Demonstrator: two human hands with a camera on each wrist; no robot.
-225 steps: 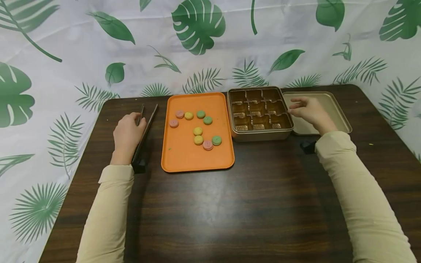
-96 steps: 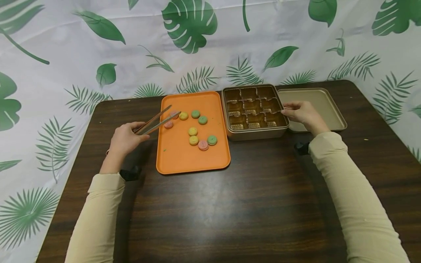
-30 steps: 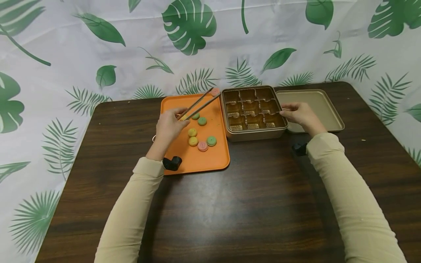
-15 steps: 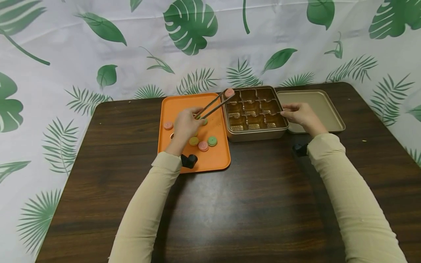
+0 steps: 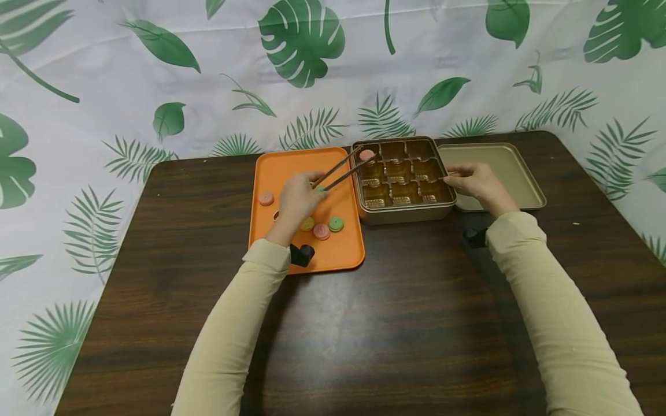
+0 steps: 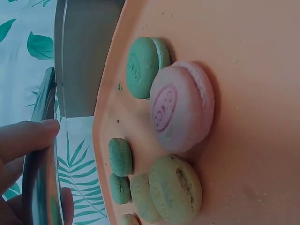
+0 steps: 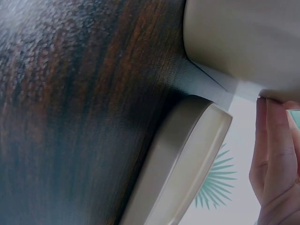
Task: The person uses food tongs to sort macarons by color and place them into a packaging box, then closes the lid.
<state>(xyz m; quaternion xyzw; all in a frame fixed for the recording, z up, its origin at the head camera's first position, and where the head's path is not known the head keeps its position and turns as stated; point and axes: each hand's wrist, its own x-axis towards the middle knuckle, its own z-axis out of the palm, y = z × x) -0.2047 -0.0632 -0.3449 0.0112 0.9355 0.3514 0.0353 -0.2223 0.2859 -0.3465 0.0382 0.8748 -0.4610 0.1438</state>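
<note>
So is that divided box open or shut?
Open: the box shows its brown compartments uncovered; what looks like its lid lies alongside.

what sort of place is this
Probably a staged tabletop setup, perhaps for filming: a leaf-print sheet hangs behind a dark table holding an orange tray of macarons and a divided box.

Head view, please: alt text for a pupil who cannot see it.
A person's left hand holds tongs around a pink macaron at the back-left corner of a nine-compartment box; the right hand touches the box's right edge. More macarons lie on an orange tray left of the box; a gold tray lies right.
</note>
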